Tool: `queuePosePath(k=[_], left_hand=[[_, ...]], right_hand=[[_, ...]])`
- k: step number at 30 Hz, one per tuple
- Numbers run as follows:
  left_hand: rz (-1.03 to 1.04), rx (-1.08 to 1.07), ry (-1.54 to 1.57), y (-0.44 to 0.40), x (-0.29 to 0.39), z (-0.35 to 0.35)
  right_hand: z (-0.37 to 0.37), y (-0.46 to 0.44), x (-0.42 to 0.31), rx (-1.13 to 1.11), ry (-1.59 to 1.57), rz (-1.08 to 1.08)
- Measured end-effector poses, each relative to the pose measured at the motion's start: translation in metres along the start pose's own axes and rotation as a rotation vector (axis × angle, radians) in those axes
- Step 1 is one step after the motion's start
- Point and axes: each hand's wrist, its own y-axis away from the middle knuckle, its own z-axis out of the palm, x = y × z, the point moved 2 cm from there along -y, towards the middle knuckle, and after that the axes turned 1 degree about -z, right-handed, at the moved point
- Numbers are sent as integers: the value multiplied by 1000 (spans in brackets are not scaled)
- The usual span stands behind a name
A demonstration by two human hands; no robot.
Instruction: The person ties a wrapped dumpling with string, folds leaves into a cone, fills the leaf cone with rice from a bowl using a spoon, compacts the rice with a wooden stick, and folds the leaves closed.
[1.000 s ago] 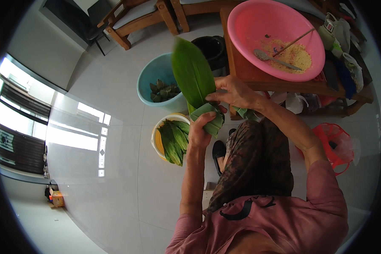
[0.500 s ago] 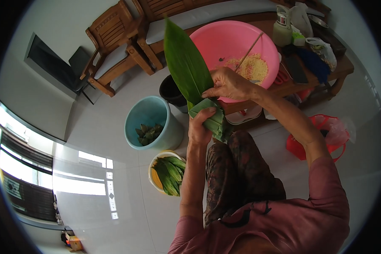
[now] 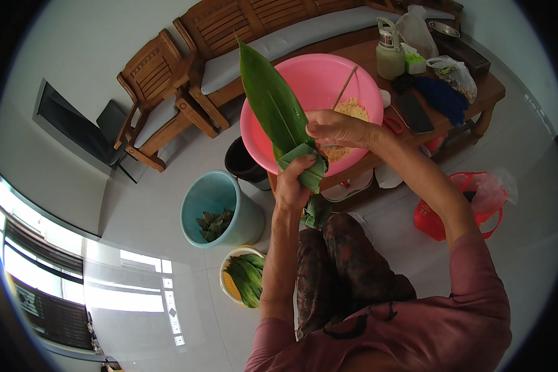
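Note:
A bundle of folded green leaf is gripped in my left hand, thumb pressed across its front. From the bundle a long, broad green leaf stands up, its pointed tip toward the bench. My right hand has its fingers curled together at the right edge of this leaf, just above the bundle. Another crumpled green piece shows below my left hand, over the knees; whether it joins the bundle I cannot tell. Behind both hands lies a pink basin with a yellowish grain mixture and a thin stick.
At the left stand a blue bucket holding leaf-wrapped parcels, a black bucket and a basket of leaves. The wooden table carries a flask, red scissors and a phone. A red bag sits right.
My right hand has shifted slightly up along the leaf's edge, away from the bundle. The view has tilted, so the basin and buckets appear lower.

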Motion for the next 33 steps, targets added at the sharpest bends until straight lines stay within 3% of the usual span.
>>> queuePosePath(k=[3,5,8,11,14,17,23,26,29,33], left_hand=[[-22,29,-41,-8,-7,7],[-18,12,-72,-11,-6,9],[-45,8,-31,-22,-11,3],[-72,-57,8,-33,-23,-18],[-176,-16,211,-35,-30,-23],[-231,12,325,-37,-35,-29],[-261,-25,397,-34,-21,-23],[-194,-50,290,-39,-16,-23],[-188,-81,295,-43,-21,-33],[-208,-41,372,-42,-32,-47]], right_hand=[[-16,-8,-4,-133,105,45],[-18,-15,-1,-93,145,40],[-11,-9,-17,-76,492,-52],[-24,-8,1,-44,496,-55],[-15,0,-5,-255,654,-181],[-10,6,2,-221,806,-424],[-3,10,5,-100,831,-481],[-1,4,16,-53,460,-395],[-3,0,24,-65,350,-393],[-5,-3,24,-59,665,-515]])
